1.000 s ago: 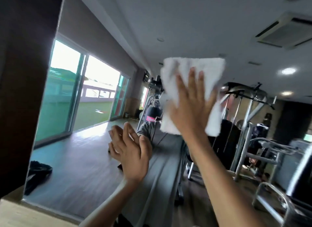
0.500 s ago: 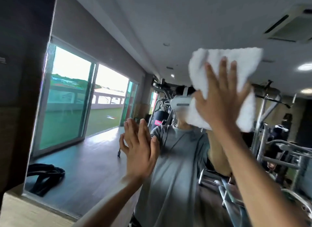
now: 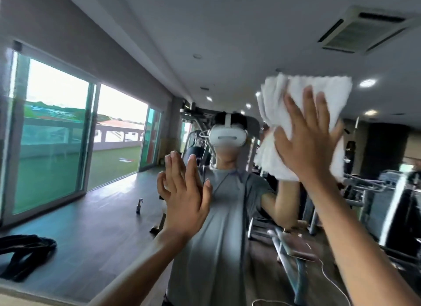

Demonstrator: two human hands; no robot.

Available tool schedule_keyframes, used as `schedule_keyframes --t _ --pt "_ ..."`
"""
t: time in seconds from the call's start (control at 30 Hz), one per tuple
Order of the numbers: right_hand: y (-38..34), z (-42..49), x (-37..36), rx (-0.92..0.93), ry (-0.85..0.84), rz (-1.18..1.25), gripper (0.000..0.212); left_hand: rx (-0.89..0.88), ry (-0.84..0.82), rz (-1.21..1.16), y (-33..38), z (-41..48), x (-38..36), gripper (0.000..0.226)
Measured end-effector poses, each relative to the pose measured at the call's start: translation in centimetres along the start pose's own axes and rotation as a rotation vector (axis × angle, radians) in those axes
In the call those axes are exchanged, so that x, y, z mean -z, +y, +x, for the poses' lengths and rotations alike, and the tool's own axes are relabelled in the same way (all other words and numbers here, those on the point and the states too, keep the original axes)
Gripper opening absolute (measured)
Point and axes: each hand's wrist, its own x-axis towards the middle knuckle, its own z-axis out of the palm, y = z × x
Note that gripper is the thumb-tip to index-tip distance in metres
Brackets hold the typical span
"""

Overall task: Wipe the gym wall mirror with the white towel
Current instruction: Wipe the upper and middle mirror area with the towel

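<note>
High on the mirror to my right, my right hand presses the folded white towel flat against the glass, fingers straight and spread, gripping nothing. Lower and toward the middle, my left hand rests palm-flat against the glass, fingers straight and close together, holding nothing. My reflection, in a grey shirt and white headset, shows between the two hands.

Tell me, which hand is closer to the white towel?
Right. The right hand presses flat on the white towel against the wall mirror. The left hand rests flat on the mirror, lower and further left, apart from the towel.
</note>
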Motion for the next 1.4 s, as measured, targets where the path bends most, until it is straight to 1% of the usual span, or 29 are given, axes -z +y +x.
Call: schedule_keyframes --t 0.07,0.1,0.13,0.2,0.27,0.3,0.33,0.37,0.4,0.5,0.57,0.63,0.67,0.7,0.77,0.83,0.87,0.9,0.93,0.97,1.03,1.1,1.13,1.17,1.2,1.23,1.3,1.37,1.4 --pt "-2.7 1.6 -0.4 -0.121 0.063 0.015 0.070 -0.039 0.013 0.006 1.3 0.2 -0.5 0.063" --pt "-4.1 1.6 -0.8 -0.115 0.076 0.012 0.070 -0.040 0.021 -0.007 1.9 0.3 -0.8 0.063" --pt "-5.1 0.9 -1.1 -0.061 0.079 0.003 0.070 -0.035 0.024 -0.019 2.6 0.2 -1.1 0.063" --pt "-5.6 -1.8 -1.7 0.156 0.066 -0.028 0.068 -0.066 0.028 -0.004 3.5 -0.2 -1.6 0.064" --pt "-3.3 -5.1 -2.0 0.368 0.032 -0.051 0.069 -0.108 0.035 0.022 4.0 -0.8 -2.1 0.063" --pt "-1.5 -6.7 -2.0 0.414 0.008 -0.058 0.071 -0.106 0.039 0.029 4.1 -1.0 -2.2 0.063" --pt "0.6 -8.0 -1.9 0.416 -0.019 -0.061 0.072 -0.099 0.042 0.036 4.2 -1.0 -2.3 0.063" --pt "2.9 -8.7 -1.5 0.375 -0.033 -0.063 0.072 -0.099 0.043 0.040 4.2 -1.0 -2.3 0.064" --pt "5.3 -8.9 -1.1 0.296 -0.035 -0.070 0.071 -0.112 0.040 0.048 4.2 -0.9 -2.3 0.064" --pt "10.0 -5.5 0.4 -0.092 -0.017 -0.053 0.064 -0.246 0.003 0.111 4.3 -0.3 -2.1 0.067" --pt "9.9 -1.3 1.1 -0.299 0.040 0.013 0.064 -0.319 -0.005 0.147 4.7 0.3 -2.1 0.068" --pt "8.1 1.9 0.8 -0.374 0.072 0.044 0.065 -0.337 0.005 0.164 5.5 0.9 -2.3 0.069" --pt "7.0 2.3 0.6 -0.347 0.071 0.026 0.065 -0.341 0.011 0.167 5.9 1.1 -2.5 0.069" --pt "5.9 2.1 0.4 -0.275 0.067 -0.012 0.066 -0.345 0.019 0.168 6.3 1.3 -2.6 0.068" --pt "4.8 -0.8 0.0 -0.034 0.016 -0.096 0.068 -0.360 0.030 0.164 7.0 1.3 -2.9 0.067" --pt "5.9 -5.4 -0.2 0.239 -0.071 -0.149 0.072 -0.385 0.031 0.159 7.1 0.9 -3.1 0.065" --pt "7.3 -7.7 -0.2 0.331 -0.089 -0.165 0.073 -0.402 0.029 0.156 6.8 0.7 -3.0 0.064" --pt "9.3 -9.8 0.0 0.353 -0.096 -0.165 0.074 -0.421 0.026 0.154 6.4 0.5 -2.9 0.063" --pt "11.5 -11.1 0.2 0.303 -0.092 -0.154 0.074 -0.438 0.024 0.157 6.0 0.4 -2.8 0.063" --pt "13.6 -11.7 0.7 0.193 -0.086 -0.141 0.072 -0.453 0.022 0.160 5.6 0.4 -2.7 0.063" --pt "16.9 -10.6 1.7 -0.116 -0.081 -0.105 0.068 -0.469 0.014 0.154 5.2 0.5 -2.4 0.063" --pt "18.2 -6.8 2.3 -0.420 -0.055 -0.017 0.072 -0.488 0.005 0.145 5.5 0.9 -2.4 0.064" --pt "18.0 -4.4 2.5 -0.522 -0.035 0.035 0.075 -0.507 0.000 0.148 6.0 1.1 -2.5 0.065" --pt "17.4 -2.4 2.6 -0.576 -0.010 0.061 0.077 -0.526 0.000 0.157 6.5 1.4 -2.6 0.065" --pt "16.4 -0.8 2.6 -0.588 0.002 0.059 0.076 -0.541 0.006 0.168 7.2 1.7 -2.8 0.065" --pt "15.1 0.0 2.4 -0.560 0.007 0.040 0.075 -0.551 0.012 0.177 7.9 1.9 -3.0 0.065" --pt "12.5 -0.8 1.6 -0.400 0.028 -0.018 0.072 -0.556 0.021 0.180 9.4 2.4 -3.4 0.066" --pt "10.9 -4.6 0.5 -0.134 0.025 -0.078 0.070 -0.561 0.039 0.163 10.4 2.6 -3.8 0.066" --pt "11.1 -7.1 0.0 0.021 -0.007 -0.105 0.070 -0.567 0.049 0.148 10.6 2.6 -3.9 0.066"
